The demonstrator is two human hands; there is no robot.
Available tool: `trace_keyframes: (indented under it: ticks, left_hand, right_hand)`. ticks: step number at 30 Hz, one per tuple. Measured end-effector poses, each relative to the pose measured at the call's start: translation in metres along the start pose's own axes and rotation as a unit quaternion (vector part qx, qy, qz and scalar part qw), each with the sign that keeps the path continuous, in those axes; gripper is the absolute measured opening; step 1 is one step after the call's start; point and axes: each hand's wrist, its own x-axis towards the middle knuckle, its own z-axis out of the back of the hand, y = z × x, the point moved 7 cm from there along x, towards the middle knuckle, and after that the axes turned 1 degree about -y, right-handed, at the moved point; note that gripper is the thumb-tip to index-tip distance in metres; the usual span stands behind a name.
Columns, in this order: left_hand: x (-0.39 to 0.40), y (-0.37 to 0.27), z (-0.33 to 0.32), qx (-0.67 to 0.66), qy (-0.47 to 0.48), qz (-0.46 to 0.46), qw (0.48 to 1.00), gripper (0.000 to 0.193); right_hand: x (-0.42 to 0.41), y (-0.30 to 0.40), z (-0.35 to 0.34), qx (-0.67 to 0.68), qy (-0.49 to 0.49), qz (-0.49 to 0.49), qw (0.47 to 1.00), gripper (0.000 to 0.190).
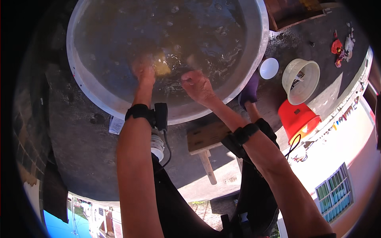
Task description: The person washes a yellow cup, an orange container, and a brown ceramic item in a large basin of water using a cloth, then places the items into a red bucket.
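A large round metal basin [96, 96] holds murky water with bubbles and ripples. My left hand [144, 70] reaches into the water, its fingers submerged and blurred. Just right of it a yellowish thing [162, 67] shows under the surface; I cannot tell what it is or whether the hand touches it. My right hand [196, 84] is at the water's surface with its fingers curled, and whether it holds anything is hidden. A dim pale shape lies in the water just above that hand. Both wrists wear black straps with small devices.
A small wooden stool [205, 136] stands below the basin. To the right are a white bowl [269, 68], a pale plastic tub [315, 80] with things inside, and a red bucket [294, 119] tipped over. Stacked white containers [157, 147] stand beside my left forearm.
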Motion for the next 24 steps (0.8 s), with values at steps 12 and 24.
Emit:
trace_keyframes:
  ticks: [12,24]
  left_hand:
    - [-0.200,-0.227,0.006,-0.195,0.195,0.066,0.959,0.017]
    - [-0.308,-0.335,0.050,0.022,0.145,-0.124,0.981,0.027]
  right_hand:
    - [-0.097,0.196,0.141,0.075,-0.040,0.086,0.993,0.025]
    - [-0.180,0.343,0.218,0.099,-0.054,0.248,0.962,0.030]
